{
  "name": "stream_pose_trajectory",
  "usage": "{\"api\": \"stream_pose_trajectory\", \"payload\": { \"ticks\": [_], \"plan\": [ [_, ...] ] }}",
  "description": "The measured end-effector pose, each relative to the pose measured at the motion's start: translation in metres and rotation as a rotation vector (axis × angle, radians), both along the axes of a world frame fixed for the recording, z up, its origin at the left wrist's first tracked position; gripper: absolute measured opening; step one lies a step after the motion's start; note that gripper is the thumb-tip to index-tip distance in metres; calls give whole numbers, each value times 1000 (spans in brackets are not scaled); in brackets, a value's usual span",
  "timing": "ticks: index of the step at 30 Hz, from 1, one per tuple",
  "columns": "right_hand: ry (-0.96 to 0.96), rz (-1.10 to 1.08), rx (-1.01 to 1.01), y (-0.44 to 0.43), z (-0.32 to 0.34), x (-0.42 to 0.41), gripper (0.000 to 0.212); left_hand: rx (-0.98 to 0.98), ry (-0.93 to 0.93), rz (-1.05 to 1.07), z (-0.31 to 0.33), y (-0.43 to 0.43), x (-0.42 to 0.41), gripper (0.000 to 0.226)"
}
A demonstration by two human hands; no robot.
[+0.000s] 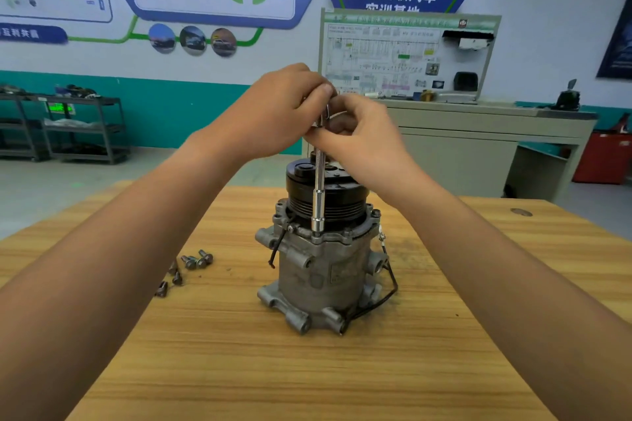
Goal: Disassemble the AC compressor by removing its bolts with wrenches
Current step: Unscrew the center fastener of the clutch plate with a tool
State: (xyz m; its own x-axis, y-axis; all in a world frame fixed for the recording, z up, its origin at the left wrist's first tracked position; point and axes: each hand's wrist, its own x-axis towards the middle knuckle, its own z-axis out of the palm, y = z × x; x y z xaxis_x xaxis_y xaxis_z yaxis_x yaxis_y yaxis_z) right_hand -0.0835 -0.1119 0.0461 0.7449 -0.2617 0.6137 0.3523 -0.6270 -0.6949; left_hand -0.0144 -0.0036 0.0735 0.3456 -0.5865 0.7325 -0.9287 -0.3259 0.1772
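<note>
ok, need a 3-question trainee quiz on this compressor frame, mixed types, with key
1. True or false: the compressor lies on its side on the table.
2. Where does the socket sit?
A. on the pulley centre
B. on a bolt at the housing's top flange
C. on a loose bolt on the table
3. Fill in: the loose bolts lie on the person's ____ of the compressor.

Key
1. False: it stands upright, pulley on top.
2. B. Both hands, left and right, hold the top of the wrench, which stands vertical.
3. Left.
</note>
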Motion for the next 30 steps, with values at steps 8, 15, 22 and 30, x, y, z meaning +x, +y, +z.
{"api": "stream_pose_trajectory", "payload": {
  "ticks": [8, 15, 22, 30],
  "plan": [
    [-99, -196, -195, 2, -4, -1, 8, -41, 309, -106, 11, 1, -19, 36],
    [2, -134, -148, 2, -8, 0, 11, -15, 803, -445, 13, 12, -15, 19],
    [82, -14, 47, 11, -8, 7, 9, 123, 282, -57, 27, -3, -11, 35],
    [55, 124, 214, 22, -10, 5, 10, -39, 603, -148, 20, -18, -11, 17]
  ]
}}
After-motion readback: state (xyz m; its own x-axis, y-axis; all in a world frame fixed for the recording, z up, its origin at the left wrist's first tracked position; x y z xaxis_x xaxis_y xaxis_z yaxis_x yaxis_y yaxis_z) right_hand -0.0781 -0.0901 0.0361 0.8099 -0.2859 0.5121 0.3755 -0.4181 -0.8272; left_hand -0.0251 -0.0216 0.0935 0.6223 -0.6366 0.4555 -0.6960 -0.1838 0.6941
